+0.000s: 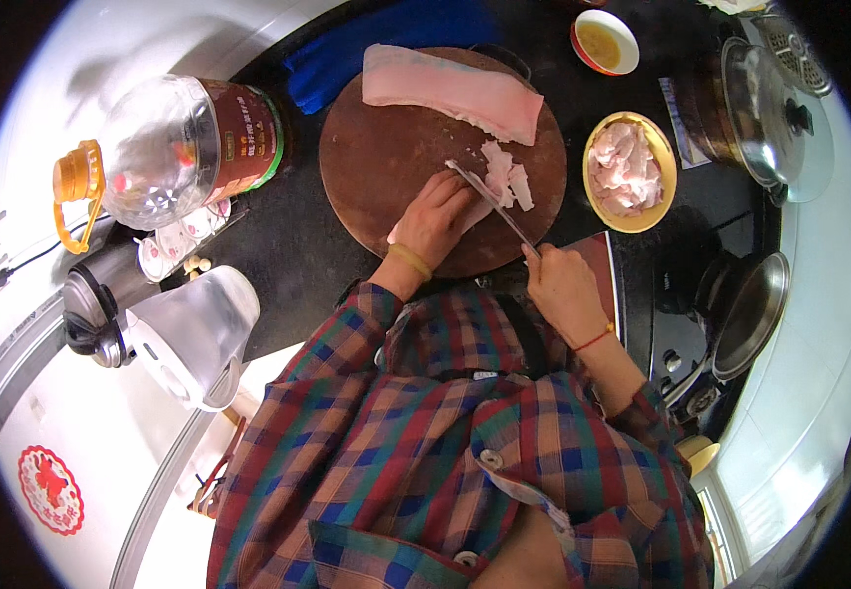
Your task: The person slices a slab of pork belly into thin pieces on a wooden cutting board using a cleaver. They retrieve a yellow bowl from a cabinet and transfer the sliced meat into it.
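Observation:
On a round wooden chopping board (pixel 374 162), my left hand (pixel 434 221) presses down on a piece of pale meat (pixel 478 215), which it partly covers. My right hand (pixel 569 291) grips the handle of a kitchen knife (pixel 495 206); the blade lies across the board, right beside the left fingertips. Thin cut slices of meat (pixel 503 173) lie just right of the blade. A long slab of pork with its skin (pixel 451 88) rests along the board's far side. A yellow bowl (pixel 670 188) of cut meat (pixel 624 169) stands right of the board.
A bowl of yellowish liquid (pixel 602 44) stands at the far right, near a glass-lidded pot (pixel 768 110). A frying pan (pixel 753 316) sits on the stove. At left are a large oil bottle (pixel 190 147), an electric kettle (pixel 190 331) and small cups (pixel 175 239). Blue cloth or plastic (pixel 396 37) lies behind the board.

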`<state>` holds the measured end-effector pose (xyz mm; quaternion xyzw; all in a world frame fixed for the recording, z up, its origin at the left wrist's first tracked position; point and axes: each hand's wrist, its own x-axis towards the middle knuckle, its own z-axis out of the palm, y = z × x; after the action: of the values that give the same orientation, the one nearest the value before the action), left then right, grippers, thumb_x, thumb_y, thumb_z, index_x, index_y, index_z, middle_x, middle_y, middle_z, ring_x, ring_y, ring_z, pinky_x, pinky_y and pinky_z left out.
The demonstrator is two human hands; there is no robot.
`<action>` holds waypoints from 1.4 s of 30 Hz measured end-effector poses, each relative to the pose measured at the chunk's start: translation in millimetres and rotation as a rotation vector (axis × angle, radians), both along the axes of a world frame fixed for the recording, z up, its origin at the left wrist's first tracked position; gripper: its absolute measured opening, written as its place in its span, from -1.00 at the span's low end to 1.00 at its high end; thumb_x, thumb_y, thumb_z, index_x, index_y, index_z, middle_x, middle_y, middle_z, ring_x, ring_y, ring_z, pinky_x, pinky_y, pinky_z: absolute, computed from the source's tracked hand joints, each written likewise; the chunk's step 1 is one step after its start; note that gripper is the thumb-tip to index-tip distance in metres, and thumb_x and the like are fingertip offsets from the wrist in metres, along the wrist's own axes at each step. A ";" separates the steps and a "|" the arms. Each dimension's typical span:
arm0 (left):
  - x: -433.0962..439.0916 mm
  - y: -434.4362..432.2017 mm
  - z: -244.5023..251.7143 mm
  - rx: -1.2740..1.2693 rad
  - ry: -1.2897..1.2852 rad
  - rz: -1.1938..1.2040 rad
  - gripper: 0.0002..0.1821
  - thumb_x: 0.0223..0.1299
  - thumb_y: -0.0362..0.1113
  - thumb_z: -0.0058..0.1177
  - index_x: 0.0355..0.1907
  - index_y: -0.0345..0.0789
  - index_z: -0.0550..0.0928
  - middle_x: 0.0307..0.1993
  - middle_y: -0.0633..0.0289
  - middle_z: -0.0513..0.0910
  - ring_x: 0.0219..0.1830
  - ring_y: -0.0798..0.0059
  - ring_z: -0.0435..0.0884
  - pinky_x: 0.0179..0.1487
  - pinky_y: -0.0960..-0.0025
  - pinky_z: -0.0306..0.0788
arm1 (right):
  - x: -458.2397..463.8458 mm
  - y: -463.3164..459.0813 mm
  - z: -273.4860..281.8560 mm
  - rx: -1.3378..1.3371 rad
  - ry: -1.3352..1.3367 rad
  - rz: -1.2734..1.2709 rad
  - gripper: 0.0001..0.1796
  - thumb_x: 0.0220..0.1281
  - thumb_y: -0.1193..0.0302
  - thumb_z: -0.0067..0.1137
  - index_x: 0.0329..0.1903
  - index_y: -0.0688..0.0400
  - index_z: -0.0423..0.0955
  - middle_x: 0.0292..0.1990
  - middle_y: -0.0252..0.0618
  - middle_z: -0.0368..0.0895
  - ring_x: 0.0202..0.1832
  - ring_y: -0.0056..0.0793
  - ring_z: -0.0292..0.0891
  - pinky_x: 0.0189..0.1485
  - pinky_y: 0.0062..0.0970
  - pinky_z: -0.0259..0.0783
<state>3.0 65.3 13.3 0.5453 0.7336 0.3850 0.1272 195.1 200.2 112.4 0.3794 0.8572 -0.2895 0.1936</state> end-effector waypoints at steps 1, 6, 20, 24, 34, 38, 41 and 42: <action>-0.4 -0.4 0.0 -0.001 0.002 0.002 -0.56 0.14 -0.56 0.32 0.13 -0.37 0.73 0.21 0.04 0.69 0.37 -0.02 0.63 0.38 0.09 0.62 | -7.6 0.7 -4.4 0.004 0.069 0.017 -0.50 0.68 0.18 0.11 -0.31 0.36 0.66 -0.36 0.33 0.74 -0.23 0.37 0.74 -0.14 0.20 0.65; 0.2 0.3 1.1 -0.008 -0.018 0.017 -0.60 0.12 -0.54 0.36 0.07 -0.37 0.75 0.19 0.04 0.71 0.35 -0.02 0.64 0.39 0.09 0.62 | -56.0 -1.6 -31.4 0.047 0.249 0.069 -0.53 0.66 0.20 0.11 -0.27 0.36 0.72 -0.29 0.31 0.78 -0.20 0.33 0.78 -0.11 0.16 0.69; 0.6 -8.3 3.5 -0.005 0.065 -0.012 -0.55 0.06 -0.59 0.30 0.09 -0.36 0.73 0.24 0.09 0.67 0.40 0.02 0.60 0.43 0.13 0.58 | -21.3 4.5 16.4 -0.022 0.115 0.007 -0.45 0.70 0.14 0.08 -0.32 0.35 0.70 -0.37 0.32 0.74 -0.25 0.35 0.74 -0.13 0.16 0.67; 1.4 -6.4 3.3 -0.006 0.042 0.004 -0.53 0.06 -0.59 0.30 0.10 -0.35 0.72 0.26 0.10 0.67 0.42 0.02 0.59 0.44 0.13 0.58 | -14.1 3.0 18.6 0.007 0.092 0.043 -0.47 0.69 0.14 0.10 -0.31 0.34 0.71 -0.38 0.32 0.73 -0.26 0.35 0.74 -0.14 0.17 0.67; 3.1 -1.2 1.8 -0.010 0.016 0.033 -0.61 0.14 -0.55 0.37 0.07 -0.36 0.75 0.20 0.04 0.72 0.32 -0.05 0.66 0.36 0.08 0.63 | -53.7 -0.8 -29.4 -0.030 0.267 -0.021 -0.42 0.68 0.13 0.13 -0.38 0.39 0.68 -0.40 0.40 0.69 -0.26 0.44 0.70 -0.13 0.22 0.62; 2.5 0.4 1.7 -0.013 0.033 0.036 -0.57 0.11 -0.58 0.29 0.10 -0.35 0.73 0.22 0.11 0.71 0.37 0.02 0.63 0.41 0.10 0.61 | -9.4 2.1 -4.5 -0.091 0.119 -0.053 -0.41 0.68 0.10 0.13 -0.34 0.40 0.70 -0.37 0.43 0.69 -0.24 0.44 0.71 -0.13 0.23 0.63; 1.6 -2.0 2.3 0.000 0.026 0.021 -0.56 0.11 -0.58 0.29 0.11 -0.35 0.73 0.22 0.10 0.71 0.37 0.02 0.63 0.41 0.11 0.60 | -2.7 2.4 -2.2 -0.063 0.055 -0.032 -0.41 0.68 0.11 0.14 -0.36 0.40 0.68 -0.37 0.42 0.69 -0.23 0.44 0.71 -0.14 0.23 0.63; 0.8 -2.9 2.5 0.001 0.022 0.019 -0.56 0.11 -0.58 0.29 0.11 -0.35 0.73 0.22 0.09 0.71 0.37 0.03 0.63 0.41 0.11 0.60 | -7.8 1.8 -4.9 -0.041 0.031 -0.017 -0.41 0.68 0.11 0.14 -0.36 0.40 0.68 -0.37 0.42 0.69 -0.23 0.45 0.71 -0.14 0.23 0.63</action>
<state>3.9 62.4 15.9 0.5426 0.7398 0.3806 0.1156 187.3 202.0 107.6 0.3780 0.8508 -0.3145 0.1853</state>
